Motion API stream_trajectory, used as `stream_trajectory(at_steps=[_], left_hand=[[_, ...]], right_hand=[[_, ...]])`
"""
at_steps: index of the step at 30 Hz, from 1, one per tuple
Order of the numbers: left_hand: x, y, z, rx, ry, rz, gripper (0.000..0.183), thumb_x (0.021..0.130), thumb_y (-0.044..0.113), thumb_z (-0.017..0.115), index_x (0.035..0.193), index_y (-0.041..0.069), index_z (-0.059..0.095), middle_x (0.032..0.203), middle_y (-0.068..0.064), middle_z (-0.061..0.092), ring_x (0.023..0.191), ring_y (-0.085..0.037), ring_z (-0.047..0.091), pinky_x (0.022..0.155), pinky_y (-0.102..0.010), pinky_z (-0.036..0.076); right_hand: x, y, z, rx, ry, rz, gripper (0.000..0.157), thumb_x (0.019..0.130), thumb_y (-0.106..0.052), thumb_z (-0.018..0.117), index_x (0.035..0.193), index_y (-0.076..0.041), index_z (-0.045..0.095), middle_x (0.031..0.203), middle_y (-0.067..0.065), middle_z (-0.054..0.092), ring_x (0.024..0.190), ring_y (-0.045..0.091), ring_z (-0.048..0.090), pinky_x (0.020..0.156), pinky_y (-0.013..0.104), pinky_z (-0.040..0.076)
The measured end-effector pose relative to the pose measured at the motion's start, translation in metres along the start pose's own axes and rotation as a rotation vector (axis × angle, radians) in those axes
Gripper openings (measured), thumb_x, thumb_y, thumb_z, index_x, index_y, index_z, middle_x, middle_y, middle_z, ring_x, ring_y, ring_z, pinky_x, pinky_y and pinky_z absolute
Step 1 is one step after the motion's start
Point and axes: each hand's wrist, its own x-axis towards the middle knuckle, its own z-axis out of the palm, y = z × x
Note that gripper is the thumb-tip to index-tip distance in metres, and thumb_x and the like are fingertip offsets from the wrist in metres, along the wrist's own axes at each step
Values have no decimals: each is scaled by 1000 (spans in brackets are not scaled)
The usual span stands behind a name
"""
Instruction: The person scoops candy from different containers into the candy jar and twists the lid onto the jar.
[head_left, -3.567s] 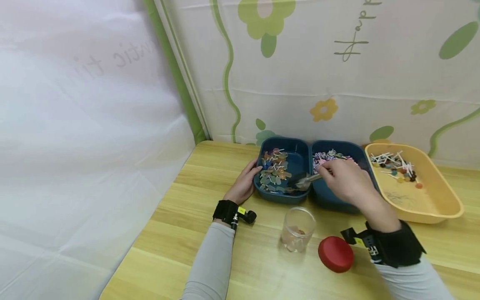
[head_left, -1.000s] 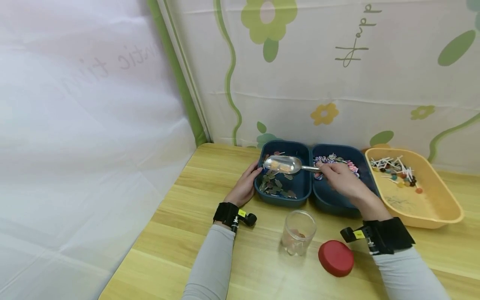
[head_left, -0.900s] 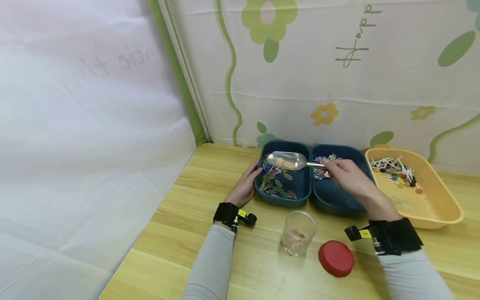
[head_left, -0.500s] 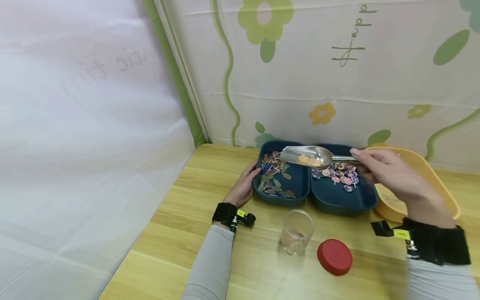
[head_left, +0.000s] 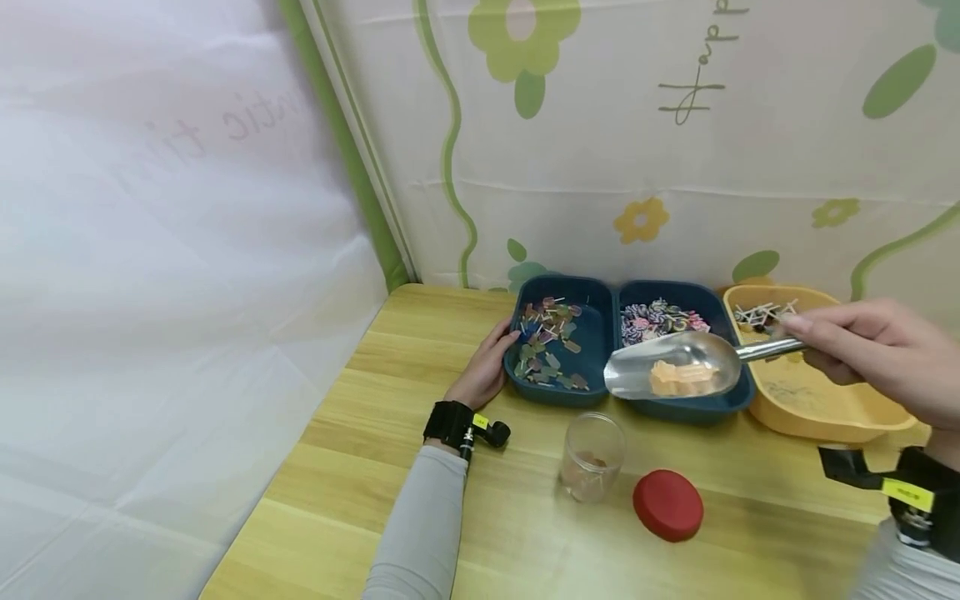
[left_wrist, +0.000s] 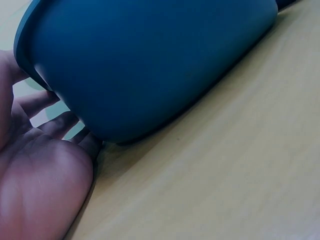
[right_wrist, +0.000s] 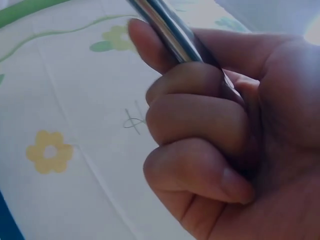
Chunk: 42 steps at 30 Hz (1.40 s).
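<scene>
My right hand (head_left: 888, 354) grips a shiny metal scoop (head_left: 622, 371) by its handle, fingers curled round it in the right wrist view. Several orange popsicle-shaped pieces (head_left: 682, 377) lie in the bowl of the scoop, which hovers over the front of the middle blue bin (head_left: 693, 408). My left hand (head_left: 480, 373) rests against the left side of the left blue bin (head_left: 558, 396), its fingers fairly straight along the outer wall (left_wrist: 150, 65). Small popsicle-shaped pieces (head_left: 551, 333) lie in that bin. In front stands an uncapped clear jar (head_left: 592, 458) with some pieces at its bottom.
A red lid (head_left: 667, 505) lies right of the jar. Swirled lollipop pieces (head_left: 660, 319) fill the back of the middle bin. On the right, a yellow bin (head_left: 817, 425) holds white-stick lollipops (head_left: 761, 315). A printed curtain (head_left: 555, 192) stands behind the wooden table (head_left: 360, 433).
The scoop has risen from the left bin with orange pieces in it. My right hand has carried it rightward and toward me. My left hand keeps its place at the bin.
</scene>
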Motion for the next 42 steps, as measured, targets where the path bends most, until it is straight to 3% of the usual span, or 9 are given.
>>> stream_trajectory(at_steps=[9,15,25,30,35,42], left_hand=[[2,-5,-2,5,7,14,52,114,19,35,164,13,23,168,-9,24,150,-25,31,122,-43,28],[8,1,-2,-3,0,35,52,114,20,37,164,14,23,167,-9,26,150,-26,32,121,-43,29],[7,-1,-4,-15,-13,22,52,114,20,35,165,16,22,168,-9,24,150,-25,31,122,-44,27],[6,-3,-4,-11,-9,27,53,114,20,35,165,15,22,168,-9,24,150,-26,31,122,-45,27],[6,-3,-3,-14,8,31,52,114,19,36,164,15,24,168,-10,25,150,-26,32,122,-45,27],[6,-3,-3,-20,16,15,52,114,21,37,164,16,25,166,-8,28,148,-25,35,121,-44,29]], right_hand=[[-5,-9,12,-156,22,54,32,103,4,54,88,-15,74,55,-1,35,47,15,31,44,28,23],[-1,-12,14,-202,56,63,30,99,6,60,92,-16,80,57,-2,33,48,13,31,43,28,24],[1,-16,15,-258,77,161,25,102,-6,62,89,-19,79,55,-3,36,46,14,32,43,30,23],[16,-18,24,-227,66,169,27,106,-13,57,84,-15,72,56,0,34,46,18,32,46,33,26],[40,-18,46,-183,81,151,30,106,-17,58,79,-12,70,57,1,28,45,17,28,45,33,24],[68,-11,81,-349,75,168,40,108,-27,54,75,-9,67,55,-2,32,45,16,34,48,32,28]])
